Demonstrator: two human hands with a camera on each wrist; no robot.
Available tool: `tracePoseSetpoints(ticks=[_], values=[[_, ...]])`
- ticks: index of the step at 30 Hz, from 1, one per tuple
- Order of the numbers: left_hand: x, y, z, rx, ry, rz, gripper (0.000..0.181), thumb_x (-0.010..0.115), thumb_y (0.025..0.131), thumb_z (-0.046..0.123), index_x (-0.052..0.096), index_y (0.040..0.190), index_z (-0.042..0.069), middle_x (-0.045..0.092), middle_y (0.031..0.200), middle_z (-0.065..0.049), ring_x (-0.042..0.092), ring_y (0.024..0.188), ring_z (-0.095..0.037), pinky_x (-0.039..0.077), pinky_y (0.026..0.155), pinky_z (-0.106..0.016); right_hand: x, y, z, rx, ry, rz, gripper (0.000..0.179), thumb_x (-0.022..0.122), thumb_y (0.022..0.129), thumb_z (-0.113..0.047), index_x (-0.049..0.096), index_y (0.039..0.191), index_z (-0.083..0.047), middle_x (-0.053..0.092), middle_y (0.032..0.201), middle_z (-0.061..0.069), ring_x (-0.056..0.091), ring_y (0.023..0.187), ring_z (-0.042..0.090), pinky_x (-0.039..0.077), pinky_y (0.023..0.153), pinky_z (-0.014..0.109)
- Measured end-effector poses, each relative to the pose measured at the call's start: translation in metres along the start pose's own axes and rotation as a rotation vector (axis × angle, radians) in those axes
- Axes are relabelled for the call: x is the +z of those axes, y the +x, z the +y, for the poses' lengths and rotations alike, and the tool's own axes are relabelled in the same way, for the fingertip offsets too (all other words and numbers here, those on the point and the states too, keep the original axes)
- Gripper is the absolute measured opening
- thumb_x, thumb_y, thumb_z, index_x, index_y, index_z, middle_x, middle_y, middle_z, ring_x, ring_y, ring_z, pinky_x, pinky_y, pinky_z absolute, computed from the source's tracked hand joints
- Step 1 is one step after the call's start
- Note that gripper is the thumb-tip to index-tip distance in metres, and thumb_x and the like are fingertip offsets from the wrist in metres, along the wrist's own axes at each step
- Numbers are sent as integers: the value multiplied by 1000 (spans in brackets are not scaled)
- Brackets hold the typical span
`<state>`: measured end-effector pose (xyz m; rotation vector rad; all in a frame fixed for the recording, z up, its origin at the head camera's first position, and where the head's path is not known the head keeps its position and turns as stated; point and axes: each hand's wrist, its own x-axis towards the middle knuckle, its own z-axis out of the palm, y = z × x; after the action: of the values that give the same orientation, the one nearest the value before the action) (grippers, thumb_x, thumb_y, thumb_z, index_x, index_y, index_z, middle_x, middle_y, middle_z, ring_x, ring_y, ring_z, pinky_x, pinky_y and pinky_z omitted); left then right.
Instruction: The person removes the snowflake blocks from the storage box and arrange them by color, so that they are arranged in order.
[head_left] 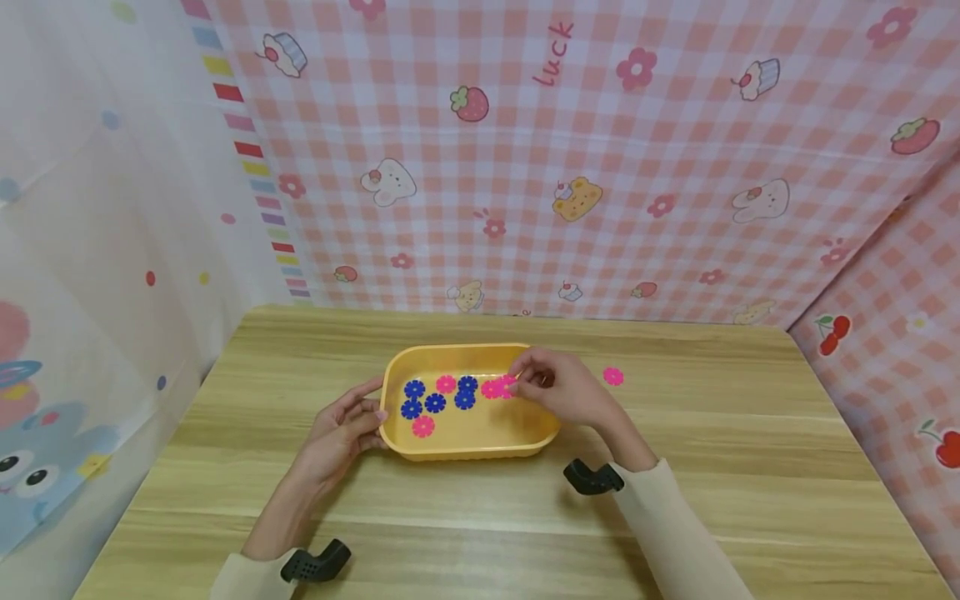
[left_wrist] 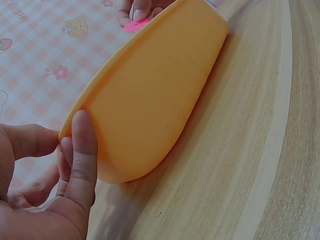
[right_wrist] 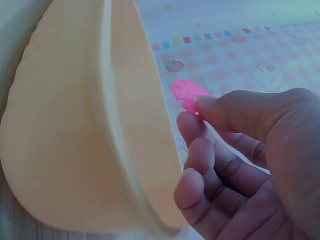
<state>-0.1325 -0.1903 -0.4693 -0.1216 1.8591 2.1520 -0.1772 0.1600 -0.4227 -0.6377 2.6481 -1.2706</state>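
A yellow plastic tray (head_left: pixel 480 435) with rounded corners sits on the table. My left hand (head_left: pixel 341 435) grips its left end, thumb and fingers pinching the rim (left_wrist: pixel 117 57) in the left wrist view. Over the tray's right side, my right hand (head_left: pixel 567 388) pinches a pink notched plastic disc (right_wrist: pixel 189 93) between thumb and index finger, the other fingers loosely curled. Inside lie several blue notched discs (head_left: pixel 435 403) and a few pink ones (head_left: pixel 423 427). One pink disc (head_left: pixel 491 389) appears just beside the held one; whether they touch I cannot tell.
Another pink disc (head_left: pixel 613 377) lies on the wooden table (head_left: pixel 480 533), to the right of the tray. A checked pink cloth (head_left: pixel 525 242) hangs behind the table's far edge, with more printed cloth at both sides. Each wrist bears a black camera mount (head_left: pixel 592 477).
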Motion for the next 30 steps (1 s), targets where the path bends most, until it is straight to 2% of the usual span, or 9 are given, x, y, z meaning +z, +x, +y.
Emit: tracePoseSetpoints(ticks=[7,12,16,19,23,30], values=[[0,0,-1,5,-1,0,61,62,100,2,40,156,8,58,111,-8,67,84,-16,65,78,-29,-10,-10,13,48,117,98,9,70,98,-15,70,106,-15,72,91,5,63,80,22,54,67,24],[-1,0,-1,7,-3,2,61,62,100,3,40,156,8,59,110,-6,67,84,-16,65,78,-29,-21,-17,22,94,157,161,11,71,97,-20,71,107,-14,74,96,8,68,87,29,57,73,26],[-1,1,-1,-4,4,5,60,61,100,2,41,156,10,58,112,-7,67,85,-15,65,79,-29,-30,-23,33,154,170,203,21,71,98,-24,70,114,-11,75,103,10,68,90,32,60,71,30],[-1,1,-1,-4,7,4,60,60,100,1,41,156,10,58,113,-9,67,85,-15,65,79,-29,-36,-28,41,183,174,235,25,70,99,-24,68,119,-9,74,104,14,67,87,30,61,68,32],[0,-1,0,8,1,-14,61,61,100,1,39,156,7,58,113,-10,67,85,-15,65,78,-29,-44,-36,52,198,155,272,23,67,100,-23,67,118,-9,72,102,16,65,82,30,60,67,31],[0,-1,0,3,-3,-15,61,61,100,0,39,156,7,59,113,-9,67,84,-15,64,77,-28,-52,-47,78,267,124,313,27,68,100,-31,67,117,-11,72,103,14,66,86,34,60,66,32]])
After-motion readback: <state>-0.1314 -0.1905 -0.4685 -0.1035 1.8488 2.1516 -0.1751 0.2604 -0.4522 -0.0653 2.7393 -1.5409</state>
